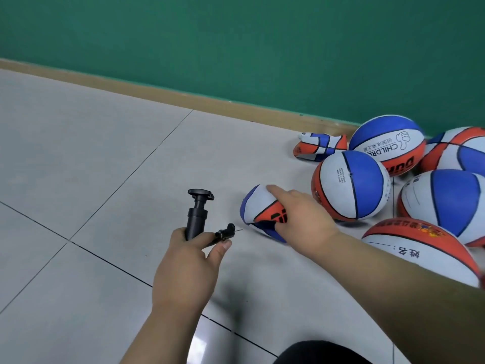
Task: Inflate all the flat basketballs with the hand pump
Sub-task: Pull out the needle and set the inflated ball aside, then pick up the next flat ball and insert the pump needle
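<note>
My left hand [187,261] grips a black hand pump [198,215] low on its barrel. The T-handle points up and the short hose with its needle sticks out to the right. A flat, folded basketball [258,206] in blue, white and orange lies on the tiled floor just right of the pump. My right hand [299,216] holds it, index finger stretched over the top and thumb curled under its near edge. A second flat ball [319,146] lies crumpled by the skirting board.
Several round, inflated blue, white and orange basketballs [350,185] crowd the right side against the green wall [236,48]. Grey floor tiles [91,166] stretch to the left. A dark knee [320,353] shows at the bottom edge.
</note>
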